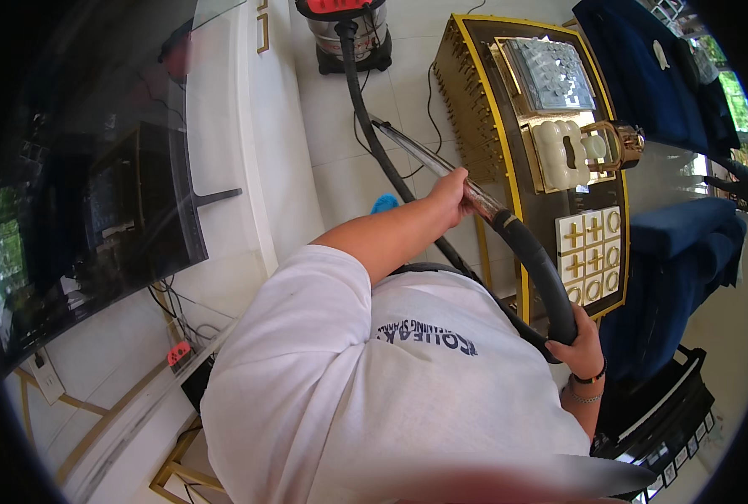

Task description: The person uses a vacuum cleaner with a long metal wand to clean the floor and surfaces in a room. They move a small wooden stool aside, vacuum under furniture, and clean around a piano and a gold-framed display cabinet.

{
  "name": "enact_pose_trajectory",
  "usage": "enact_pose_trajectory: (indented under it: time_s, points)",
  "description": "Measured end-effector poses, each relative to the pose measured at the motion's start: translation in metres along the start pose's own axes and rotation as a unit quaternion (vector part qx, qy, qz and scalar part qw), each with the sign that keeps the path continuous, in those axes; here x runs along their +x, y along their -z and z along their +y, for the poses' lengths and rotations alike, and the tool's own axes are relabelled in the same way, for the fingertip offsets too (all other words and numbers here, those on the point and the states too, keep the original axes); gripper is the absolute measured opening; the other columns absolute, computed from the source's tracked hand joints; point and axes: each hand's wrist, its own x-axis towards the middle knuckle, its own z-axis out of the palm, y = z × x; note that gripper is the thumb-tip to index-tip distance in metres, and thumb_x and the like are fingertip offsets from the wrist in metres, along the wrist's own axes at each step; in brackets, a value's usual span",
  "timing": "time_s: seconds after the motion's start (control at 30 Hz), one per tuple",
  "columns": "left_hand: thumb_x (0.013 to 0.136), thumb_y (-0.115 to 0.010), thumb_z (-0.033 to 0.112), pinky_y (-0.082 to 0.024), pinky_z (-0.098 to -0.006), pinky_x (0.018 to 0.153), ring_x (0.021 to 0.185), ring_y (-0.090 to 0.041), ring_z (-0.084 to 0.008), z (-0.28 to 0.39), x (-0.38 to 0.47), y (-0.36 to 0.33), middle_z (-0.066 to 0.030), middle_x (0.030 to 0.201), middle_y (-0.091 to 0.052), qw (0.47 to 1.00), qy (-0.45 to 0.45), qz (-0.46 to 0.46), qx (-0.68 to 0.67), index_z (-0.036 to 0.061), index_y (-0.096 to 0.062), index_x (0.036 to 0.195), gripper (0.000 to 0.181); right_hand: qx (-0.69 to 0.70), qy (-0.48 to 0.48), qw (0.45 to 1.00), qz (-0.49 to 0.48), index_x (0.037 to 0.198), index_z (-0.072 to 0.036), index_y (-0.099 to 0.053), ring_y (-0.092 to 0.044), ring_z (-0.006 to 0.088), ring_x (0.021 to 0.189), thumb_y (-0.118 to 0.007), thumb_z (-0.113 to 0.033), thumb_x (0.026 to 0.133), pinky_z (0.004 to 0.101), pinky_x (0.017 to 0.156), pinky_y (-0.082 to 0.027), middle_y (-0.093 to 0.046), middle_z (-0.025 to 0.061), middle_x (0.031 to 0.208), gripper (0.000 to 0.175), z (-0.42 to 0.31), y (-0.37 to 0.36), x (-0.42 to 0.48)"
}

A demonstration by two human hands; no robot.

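Before me stretches the metal wand of a canister vacuum cleaner, its far end towards the tiled floor. One hand, the left one as far as the arms show, is closed around the wand near its upper end. My right hand grips the black corrugated-looking hose where it bends, close to my side. The hose runs back past my body and on to the vacuum canister, which has a red top and stands on a black wheeled base at the upper middle.
Right of the wand stands a gold-edged coffee table with a tic-tac-toe board, a candle and trays on it. Blue sofas lie beyond. A large television and white cabinet are at left. A black cord crosses the floor.
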Motion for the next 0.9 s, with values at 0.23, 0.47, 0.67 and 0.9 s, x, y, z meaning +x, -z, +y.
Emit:
enact_pose_trajectory:
  time_s: [0.23,0.47,0.67,0.9]
  points:
    - [0.088,-0.047,0.028,-0.052,-0.0343,0.061,0.069,-0.057,-0.0173,0.035,0.019,0.008,-0.003,0.075,-0.053,1.0,-0.004,0.009,0.022,0.0103,-0.046,0.088,0.017,0.027,0.006,1.0,0.008,0.112,0.005,-0.05,-0.057,0.0183,0.078,-0.073,-0.011,0.053,0.0282,0.074,-0.045,-0.059,0.0115,0.086,0.065,-0.006,-0.004,0.042]
    - [0.087,-0.047,0.028,-0.053,-0.0369,0.063,0.067,-0.059,-0.0188,0.004,0.028,-0.044,-0.0049,0.077,-0.055,0.999,0.036,-0.023,0.009,0.0106,-0.047,0.085,0.018,0.049,-0.044,0.998,-0.009,0.106,0.004,-0.052,-0.053,0.0137,0.071,-0.07,-0.011,0.05,0.0264,0.067,-0.044,-0.058,0.0071,0.08,0.06,0.009,0.06,0.031]
    - [0.087,-0.046,0.028,-0.053,-0.0371,0.062,0.066,-0.059,-0.0189,0.017,0.072,-0.075,-0.0044,0.076,-0.054,0.999,-0.018,-0.029,0.005,0.0102,-0.045,0.088,0.018,0.07,-0.031,0.997,0.016,0.108,0.005,-0.051,-0.052,0.0132,0.071,-0.067,-0.011,0.055,0.0258,0.066,-0.044,-0.057,0.0058,0.079,0.058,0.023,0.085,0.073]
    - [0.088,-0.042,0.028,-0.054,-0.0336,0.059,0.067,-0.06,-0.0191,0.016,0.07,-0.099,-0.0046,0.075,-0.054,1.0,-0.013,-0.014,-0.01,0.0093,-0.045,0.09,0.019,0.018,0.046,0.999,-0.006,0.112,0.006,-0.051,-0.055,0.0162,0.078,-0.071,-0.012,0.052,0.0276,0.073,-0.044,-0.058,0.0094,0.085,0.066,0.041,0.118,0.086]
